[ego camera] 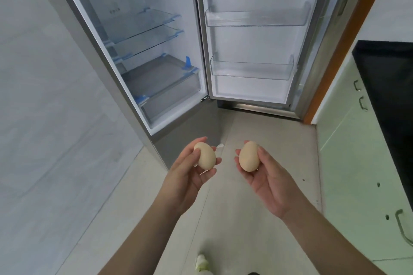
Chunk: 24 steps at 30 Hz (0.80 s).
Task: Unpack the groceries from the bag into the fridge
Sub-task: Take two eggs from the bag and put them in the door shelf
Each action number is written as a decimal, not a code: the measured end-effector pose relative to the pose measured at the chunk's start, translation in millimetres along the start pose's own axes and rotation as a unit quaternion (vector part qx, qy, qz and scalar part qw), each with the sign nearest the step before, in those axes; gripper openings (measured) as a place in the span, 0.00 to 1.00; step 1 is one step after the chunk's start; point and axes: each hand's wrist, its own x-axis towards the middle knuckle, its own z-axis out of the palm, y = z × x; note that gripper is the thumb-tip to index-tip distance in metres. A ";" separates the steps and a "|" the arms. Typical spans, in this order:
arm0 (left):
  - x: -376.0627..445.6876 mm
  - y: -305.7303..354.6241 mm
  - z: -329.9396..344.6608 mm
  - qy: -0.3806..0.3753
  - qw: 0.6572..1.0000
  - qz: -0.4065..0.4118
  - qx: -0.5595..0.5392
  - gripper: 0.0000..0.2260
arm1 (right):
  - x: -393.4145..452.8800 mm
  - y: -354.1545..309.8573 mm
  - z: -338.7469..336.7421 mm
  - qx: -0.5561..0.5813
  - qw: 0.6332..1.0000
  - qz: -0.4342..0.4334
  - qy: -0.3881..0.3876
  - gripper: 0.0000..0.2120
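Observation:
My left hand [190, 174] holds a pale beige egg [205, 156] between thumb and fingers. My right hand [268, 183] holds a second beige egg [249, 156] the same way. Both are held over the floor, in front of the open fridge [143, 56]. Inside are glass shelves [143, 27] and a clear drawer [169, 94], all bare. The fridge door [257, 35] stands swung open to the right, with bare clear door bins [252, 69]. No bag is in view.
A pale wall [44, 96] stands on the left. Light green cabinets [357, 163] with metal handles and a black countertop [388, 78] are on the right. A brown door frame [348, 40] runs beside the fridge door. A white-green shoe [202, 263] shows on the beige floor.

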 end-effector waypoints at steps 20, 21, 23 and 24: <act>188.7 105.1 -58.5 -0.070 0.997 -0.004 -0.031 0.19 | 195.3 -5.3 84.1 0.005 0.998 -0.052 0.019 0.16; 197.5 105.0 -56.4 -0.074 0.997 -0.007 -0.029 0.18 | 200.1 -8.7 84.1 0.000 0.998 -0.053 0.023 0.16; 216.0 104.5 -49.2 -0.083 0.996 -0.012 -0.021 0.17 | 210.9 -19.2 83.7 -0.006 0.998 -0.059 0.029 0.15; 225.2 104.1 -44.3 -0.088 0.996 -0.015 -0.018 0.17 | 216.7 -26.0 82.6 -0.007 0.997 -0.064 0.033 0.15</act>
